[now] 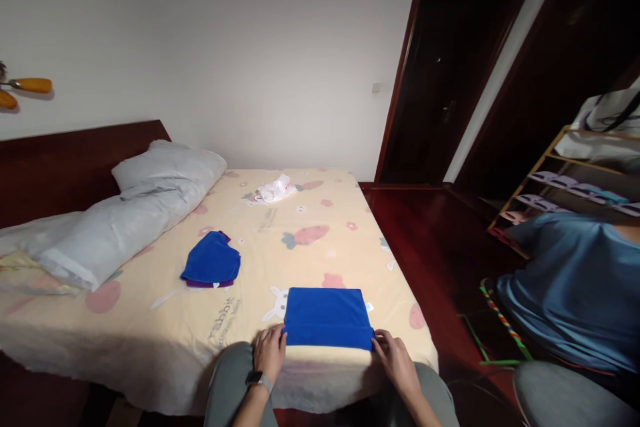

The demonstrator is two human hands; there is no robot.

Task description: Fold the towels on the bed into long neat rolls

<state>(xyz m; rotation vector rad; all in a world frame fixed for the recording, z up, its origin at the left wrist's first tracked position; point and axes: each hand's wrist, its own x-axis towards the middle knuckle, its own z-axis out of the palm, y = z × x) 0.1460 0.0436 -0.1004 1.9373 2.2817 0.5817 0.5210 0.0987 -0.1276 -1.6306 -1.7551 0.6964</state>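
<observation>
My left hand [271,350] is touching the near left corner of the blue cloth [326,312], fingers bunching close together; can't tell whether they're actually gripping it. My right hand [395,355] is pinching the near right corner between thumb and fingers. Cloth is lying flat as a rectangle at the near edge of the bed, right of center, a band running along its near side and a small white tag sticking out on the right. I'm wearing a watch [259,379] on the left wrist. Farther left, a folded blue stack [213,258] is sitting on the carrot-and-rabbit sheet [280,260], purple showing underneath. A crumpled white item [275,189] is lying toward the far side; can't tell what it is. A grey quilt [135,213] is heaping up at left against the dark headboard [75,150]. On the right, a person in a blue top [575,287] is staying near a grey seat [565,393], with a shoe rack [533,177] standing beyond. A dark door [455,80] is filling the far right wall.
</observation>
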